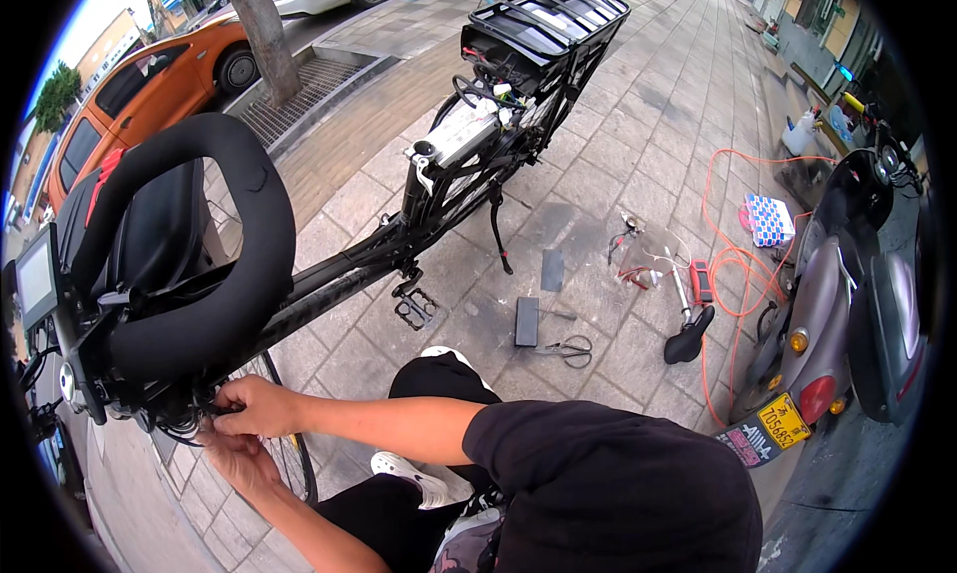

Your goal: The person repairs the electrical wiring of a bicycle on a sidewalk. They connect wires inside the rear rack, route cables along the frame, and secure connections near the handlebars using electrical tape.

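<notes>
Below the handlebar of an electric bicycle (354, 266), both my hands work close together at a bundle of dark cables (171, 420). My right hand (261, 407) is closed, thumb and fingers pinched on a black cable at the right side of the bundle. Just beneath it, my left hand (243, 463) is also closed, its fingertips up against the same spot; what they grip is too small to tell. A thick black foam-wrapped handlebar (274, 209) loops above my hands. A display (38, 276) is mounted at its left.
On the paving lie a black box (526, 322), scissors (573, 351), a saddle on its post (688, 339), a red meter (702, 282) and an orange cord (733, 264). A scooter (812, 324) stands at right. An orange car (150, 84) is parked beyond a tree (261, 34).
</notes>
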Motion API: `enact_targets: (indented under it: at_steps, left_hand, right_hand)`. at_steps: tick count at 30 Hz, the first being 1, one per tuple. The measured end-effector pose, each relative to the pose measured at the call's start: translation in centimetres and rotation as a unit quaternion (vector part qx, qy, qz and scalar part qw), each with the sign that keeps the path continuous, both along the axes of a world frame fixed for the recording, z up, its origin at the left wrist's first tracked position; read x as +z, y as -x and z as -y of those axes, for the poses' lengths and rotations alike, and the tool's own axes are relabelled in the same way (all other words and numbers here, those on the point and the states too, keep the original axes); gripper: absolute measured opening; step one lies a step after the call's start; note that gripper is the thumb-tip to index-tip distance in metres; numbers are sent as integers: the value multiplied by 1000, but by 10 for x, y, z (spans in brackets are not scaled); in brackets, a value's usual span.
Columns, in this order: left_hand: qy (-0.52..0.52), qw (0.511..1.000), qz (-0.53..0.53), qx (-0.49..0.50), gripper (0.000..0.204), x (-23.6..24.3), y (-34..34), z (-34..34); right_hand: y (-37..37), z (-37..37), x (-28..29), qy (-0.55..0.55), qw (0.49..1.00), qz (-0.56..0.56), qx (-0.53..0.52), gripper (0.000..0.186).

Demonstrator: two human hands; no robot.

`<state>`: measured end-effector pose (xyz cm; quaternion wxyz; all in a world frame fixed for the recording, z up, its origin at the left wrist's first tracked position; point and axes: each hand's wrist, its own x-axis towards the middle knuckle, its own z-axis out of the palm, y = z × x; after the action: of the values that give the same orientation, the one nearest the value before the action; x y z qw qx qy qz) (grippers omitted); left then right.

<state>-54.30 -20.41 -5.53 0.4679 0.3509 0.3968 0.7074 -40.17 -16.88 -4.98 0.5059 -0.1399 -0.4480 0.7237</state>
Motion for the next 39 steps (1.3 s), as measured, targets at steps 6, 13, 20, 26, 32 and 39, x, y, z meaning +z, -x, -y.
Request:
enact_targets:
  at_steps: [6,13,20,26,32,39]
  left_hand:
    - [33,999,-3,2,53,-3,7,3]
    - [73,997,-5,1,62,-9,10,37]
    - [93,994,46,-35,51,-43,18,75]
    - [74,986,8,-147,49,-89,21,88]
    - [149,955,-190,-175,41,-88,-13,71]
    - [159,832,-478,-232,35,-82,-50,53]
  right_hand:
    - [-7,-2,-4,-62,995,68,-31,31]
    - [-21,-3,-15,-118,968,163,-146,39]
    - [-52,10,-4,-181,916,306,-184,40]
    - [-93,28,-37,-195,884,375,-202,31]
    - [-96,15,-69,-256,793,511,-212,23]
    - [-92,1,-94,-269,736,610,-120,22]
